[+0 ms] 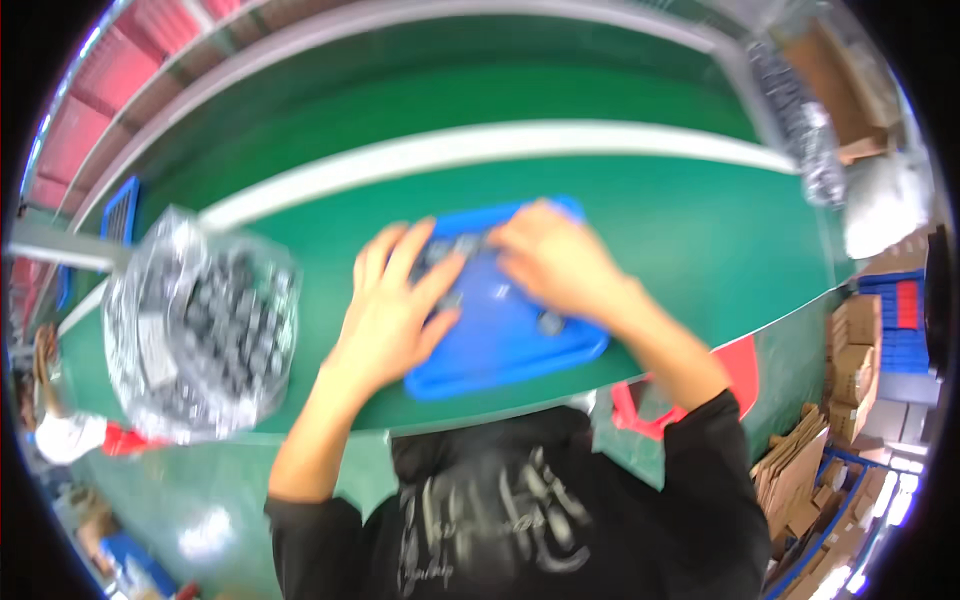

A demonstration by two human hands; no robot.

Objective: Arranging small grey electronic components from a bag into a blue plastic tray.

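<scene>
Over the rectangular blue plastic tray (485, 345), the left hand (392, 305) spreads open beside small dark grey parts (466, 245); the right hand (558, 260) curls, its grip too blurred to tell.

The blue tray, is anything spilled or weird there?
Nothing stands out. The blue tray rests on the green table, and the dark pieces near the left hand and right hand are inside it. Blur hides any small damage.

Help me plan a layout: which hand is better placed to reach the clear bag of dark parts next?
Probably the left hand: it is nearer the clear bag, while the right hand is farther off, over the right of the blue tray.
</scene>
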